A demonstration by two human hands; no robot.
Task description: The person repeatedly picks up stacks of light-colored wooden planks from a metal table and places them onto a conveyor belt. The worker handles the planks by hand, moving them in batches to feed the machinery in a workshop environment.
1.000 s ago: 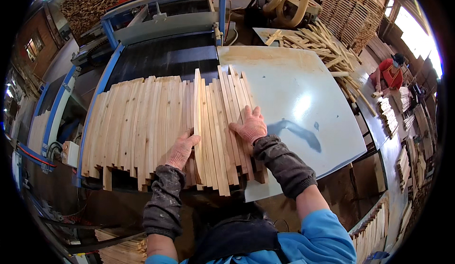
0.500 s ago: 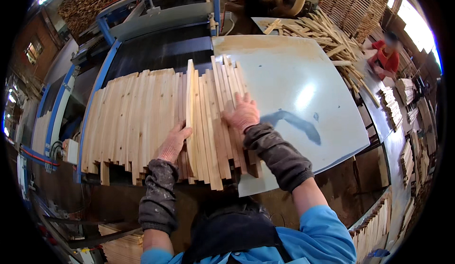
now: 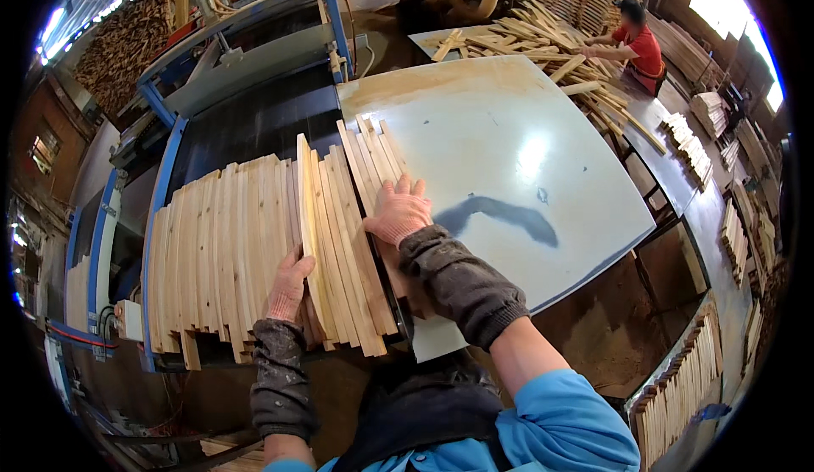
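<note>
A row of long, pale wooden strips point(image 3: 216, 247) lies side by side in front of me. My left hand point(image 3: 287, 285), gloved, has its fingers curled against one wooden strip point(image 3: 311, 234) that stands higher than its neighbours. Just right of it is a group of loose strips point(image 3: 343, 247), slightly fanned. My right hand point(image 3: 400, 212), also gloved, lies with fingers spread on a few separate strips point(image 3: 366, 162) at the row's right end. A dark gap shows between these and the fanned group. My right forearm hides their near ends.
A pale metal tabletop point(image 3: 500, 133) adjoins on the right, with a dark patch. Behind the row are a black belt surface point(image 3: 254, 124) and a blue machine frame point(image 3: 153, 90). A person in red point(image 3: 640, 48) reaches over a jumbled wood pile point(image 3: 543, 44). Stacked strips point(image 3: 678, 387) stand lower right.
The view has shifted. A gap has opened between the strips under my right hand and the fanned group. My left hand stays by the raised strip. The person in red now reaches toward the pile.
</note>
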